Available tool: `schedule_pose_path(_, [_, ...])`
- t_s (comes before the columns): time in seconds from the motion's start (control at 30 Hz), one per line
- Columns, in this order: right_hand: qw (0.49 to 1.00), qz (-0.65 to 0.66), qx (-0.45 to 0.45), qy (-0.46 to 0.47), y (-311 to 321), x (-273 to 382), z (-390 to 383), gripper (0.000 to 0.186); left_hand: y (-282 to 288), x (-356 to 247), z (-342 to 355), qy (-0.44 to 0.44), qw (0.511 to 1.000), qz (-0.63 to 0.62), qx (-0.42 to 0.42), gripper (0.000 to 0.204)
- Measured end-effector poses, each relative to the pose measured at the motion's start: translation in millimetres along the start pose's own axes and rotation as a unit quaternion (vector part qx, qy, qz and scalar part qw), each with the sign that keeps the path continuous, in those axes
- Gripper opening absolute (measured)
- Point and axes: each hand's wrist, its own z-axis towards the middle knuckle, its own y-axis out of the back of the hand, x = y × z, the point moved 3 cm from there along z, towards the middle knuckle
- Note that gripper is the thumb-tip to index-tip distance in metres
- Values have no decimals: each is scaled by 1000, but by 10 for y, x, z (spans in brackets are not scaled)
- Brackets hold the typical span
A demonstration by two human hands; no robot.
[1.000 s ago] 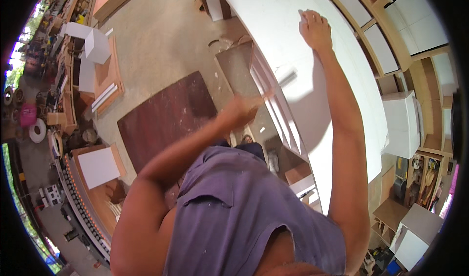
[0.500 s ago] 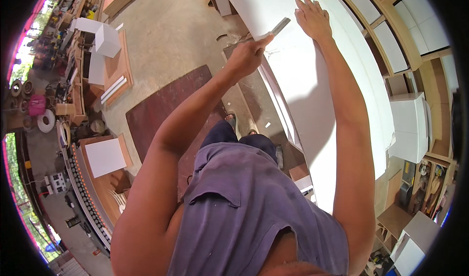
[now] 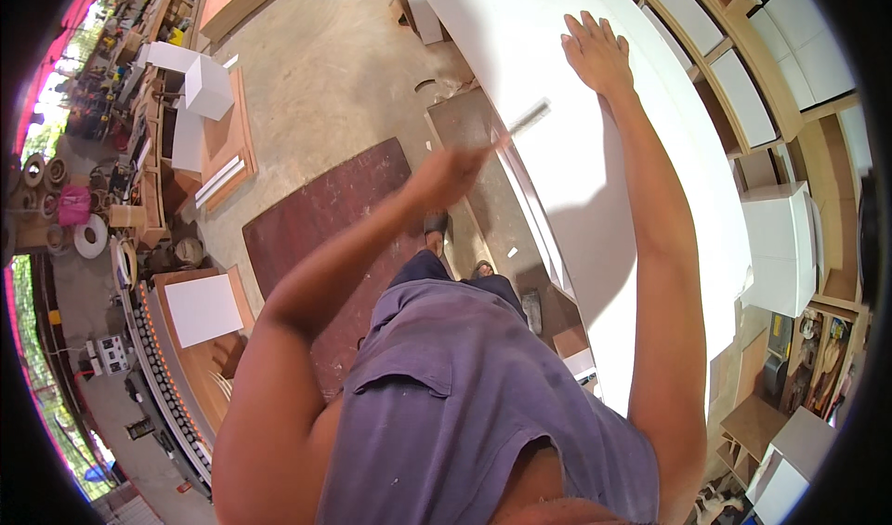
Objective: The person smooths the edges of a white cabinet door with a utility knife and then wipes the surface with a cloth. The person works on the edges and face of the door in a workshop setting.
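A large white panel (image 3: 539,23) lies along my right side, with thin white strips below its left edge. My right hand (image 3: 596,53) rests on the upper part of the panel, palm down and fingers spread. My left hand (image 3: 451,174), slightly smeared by motion, is closed on a narrow flat metal tool (image 3: 530,114), which points up and right across the panel's left edge. Whether the tool's tip touches the surface I cannot tell.
A maroon board (image 3: 316,218) lies on the concrete floor (image 3: 316,70) by my feet. At left stand benches with white boxes (image 3: 208,86), boards (image 3: 201,307) and tools. Wooden cabinets with white fronts (image 3: 748,98) line the right, with a white box (image 3: 776,251) below them.
My left hand with the tool rose toward the panel, then moved back down and left from half a second ago. My right hand shifted slightly, staying on the panel with fingers spread.
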Motion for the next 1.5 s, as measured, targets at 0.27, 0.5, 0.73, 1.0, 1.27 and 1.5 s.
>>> schedule_pose_path(0.27, [998,-11,61,-10,119,140,34,57,378,262,870,30,999,-12,-35,60])
schedule_pose_path(0.5, [1000,-14,15,-2,62,9,66,53,-4,643,15,-146,988,25,-34,55])
schedule_pose_path(0.73, [999,16,39,8,105,111,3,53,451,319,658,15,999,-42,-8,54])
schedule_pose_path(1.0, [999,12,45,3,152,179,67,55,678,337,1021,33,999,-36,7,59])
schedule_pose_path(1.27, [996,-46,70,-32,30,32,38,57,208,459,449,-44,998,37,37,67])
schedule_pose_path(1.5, [999,16,32,-8,41,-9,-31,54,-60,170,255,21,997,21,68,62])
